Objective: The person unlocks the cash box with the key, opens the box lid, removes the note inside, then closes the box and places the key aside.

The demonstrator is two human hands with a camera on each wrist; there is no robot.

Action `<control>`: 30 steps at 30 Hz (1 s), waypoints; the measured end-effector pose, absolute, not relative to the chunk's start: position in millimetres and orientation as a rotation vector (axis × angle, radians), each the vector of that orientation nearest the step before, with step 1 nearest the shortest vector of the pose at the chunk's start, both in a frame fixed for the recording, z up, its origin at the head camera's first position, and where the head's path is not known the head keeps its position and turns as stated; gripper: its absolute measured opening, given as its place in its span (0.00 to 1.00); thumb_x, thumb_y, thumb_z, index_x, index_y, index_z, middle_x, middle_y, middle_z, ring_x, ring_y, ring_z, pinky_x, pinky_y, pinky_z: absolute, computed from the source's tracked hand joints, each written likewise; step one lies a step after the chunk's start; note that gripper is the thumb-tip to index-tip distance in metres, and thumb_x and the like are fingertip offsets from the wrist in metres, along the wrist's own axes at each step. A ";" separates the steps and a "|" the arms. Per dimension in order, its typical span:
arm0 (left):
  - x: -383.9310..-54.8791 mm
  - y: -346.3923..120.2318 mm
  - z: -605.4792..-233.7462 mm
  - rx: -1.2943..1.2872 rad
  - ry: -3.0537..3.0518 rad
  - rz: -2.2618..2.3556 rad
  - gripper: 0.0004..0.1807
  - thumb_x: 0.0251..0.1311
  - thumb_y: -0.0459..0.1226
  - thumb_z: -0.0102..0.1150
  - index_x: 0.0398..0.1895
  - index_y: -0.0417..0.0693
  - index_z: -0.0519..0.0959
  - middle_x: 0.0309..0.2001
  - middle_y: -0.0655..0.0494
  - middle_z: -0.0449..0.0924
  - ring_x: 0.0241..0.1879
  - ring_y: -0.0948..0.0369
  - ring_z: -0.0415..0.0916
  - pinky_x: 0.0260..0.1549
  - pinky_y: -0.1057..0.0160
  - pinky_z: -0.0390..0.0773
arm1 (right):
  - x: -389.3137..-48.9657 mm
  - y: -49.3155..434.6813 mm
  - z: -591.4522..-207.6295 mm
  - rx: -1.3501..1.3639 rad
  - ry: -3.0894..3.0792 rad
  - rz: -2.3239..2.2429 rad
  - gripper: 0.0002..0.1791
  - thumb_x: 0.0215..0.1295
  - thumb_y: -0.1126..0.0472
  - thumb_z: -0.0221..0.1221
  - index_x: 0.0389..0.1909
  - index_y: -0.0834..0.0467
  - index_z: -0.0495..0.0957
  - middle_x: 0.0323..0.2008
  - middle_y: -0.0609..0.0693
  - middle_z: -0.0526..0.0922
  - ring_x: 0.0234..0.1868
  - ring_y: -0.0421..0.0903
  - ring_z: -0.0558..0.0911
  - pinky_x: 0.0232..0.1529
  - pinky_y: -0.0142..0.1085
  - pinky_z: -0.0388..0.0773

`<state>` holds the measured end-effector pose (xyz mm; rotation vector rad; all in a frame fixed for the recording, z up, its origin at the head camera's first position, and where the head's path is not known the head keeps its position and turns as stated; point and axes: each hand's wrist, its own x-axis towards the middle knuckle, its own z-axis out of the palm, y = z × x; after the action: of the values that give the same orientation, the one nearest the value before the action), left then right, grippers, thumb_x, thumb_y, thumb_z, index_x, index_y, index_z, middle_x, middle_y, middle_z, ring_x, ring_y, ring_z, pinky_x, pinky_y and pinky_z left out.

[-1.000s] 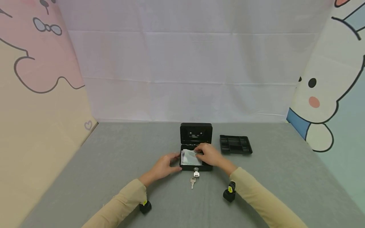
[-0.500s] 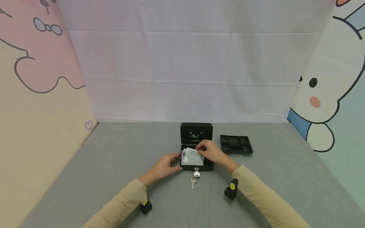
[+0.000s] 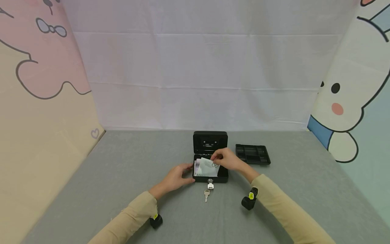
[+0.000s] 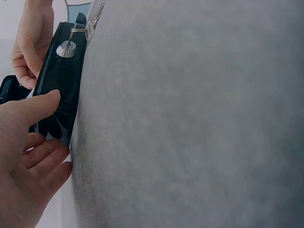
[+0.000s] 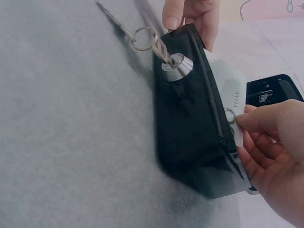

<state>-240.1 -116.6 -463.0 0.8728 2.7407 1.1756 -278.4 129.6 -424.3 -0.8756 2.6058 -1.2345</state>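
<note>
A small black cash box (image 3: 203, 180) stands on the grey table with its lid (image 3: 210, 138) raised. My left hand (image 3: 176, 177) holds the box's front left corner, thumb on the front face and fingers along the side. Between the thumb and fingers of my right hand (image 3: 229, 160) is the right edge of a pale banknote (image 3: 207, 166), pinched and lifted at that side. "YUAN" is printed on the note (image 5: 228, 85) in the right wrist view. Other notes (image 3: 196, 166) lie under it in the box. A key (image 4: 80, 28) sits in the front lock (image 4: 66, 49).
A black compartment tray (image 3: 253, 154) lies to the right of the box, behind my right forearm. A second key (image 3: 207, 195) hangs from the ring in front of the lock. The grey table (image 3: 128, 159) meets a white cloth backdrop (image 3: 198, 67) at the rear.
My right hand has shifted slightly up and right, drawing the pinched banknote's right side upward. The note now shows more of its face. The left hand has stayed at the corner.
</note>
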 end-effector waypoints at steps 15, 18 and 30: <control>-240.7 -116.7 -463.6 0.873 2.767 1.135 0.31 0.50 0.38 0.66 0.55 0.30 0.69 0.53 0.40 0.73 0.50 0.50 0.73 0.46 0.54 0.75 | -280.7 140.2 -412.4 -0.802 2.485 -1.310 0.07 0.62 0.70 0.53 0.38 0.66 0.78 0.33 0.55 0.80 0.34 0.45 0.79 0.37 0.36 0.79; -240.6 -116.9 -463.4 0.870 2.770 1.141 0.31 0.49 0.37 0.66 0.55 0.30 0.69 0.52 0.40 0.73 0.50 0.50 0.73 0.46 0.54 0.75 | -280.9 142.7 -407.5 -0.785 2.492 -1.320 0.07 0.62 0.69 0.53 0.38 0.65 0.78 0.33 0.54 0.80 0.34 0.45 0.79 0.37 0.37 0.78; -240.1 -117.7 -461.1 0.875 2.754 1.154 0.32 0.50 0.38 0.66 0.56 0.30 0.69 0.53 0.40 0.73 0.50 0.50 0.73 0.45 0.54 0.76 | -277.7 166.3 -382.1 -0.674 2.495 -1.379 0.08 0.63 0.67 0.54 0.40 0.65 0.78 0.38 0.56 0.79 0.38 0.48 0.77 0.43 0.52 0.74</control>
<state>-240.1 -117.7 -461.1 0.8754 2.7540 1.1542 -277.7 166.3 -382.1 -0.6741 2.4950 -1.3787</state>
